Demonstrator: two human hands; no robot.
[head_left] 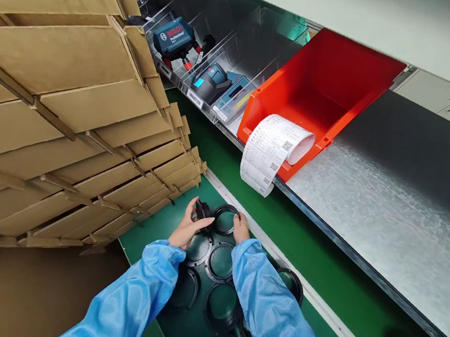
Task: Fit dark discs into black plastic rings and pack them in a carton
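Observation:
My left hand point(187, 226) is closed on a black ring point(202, 209), tilted on edge between thumb and fingers. My right hand point(241, 230) grips the right rim of another black ring point(226, 207), which lies close beside the first. Several more round black rings rest on the green surface below my hands, among them a flanged ring point(221, 261) and a larger ring point(223, 307). Blue sleeves cover both forearms, and the right one hides part of the group.
Stacked cardboard dividers point(90, 101) rise on the left. Above the green table point(164, 227) runs a metal shelf point(405, 220) with a red bin point(319, 86) and a curled printed label roll point(269, 147). Clear trays hold blue Bosch devices point(175, 38).

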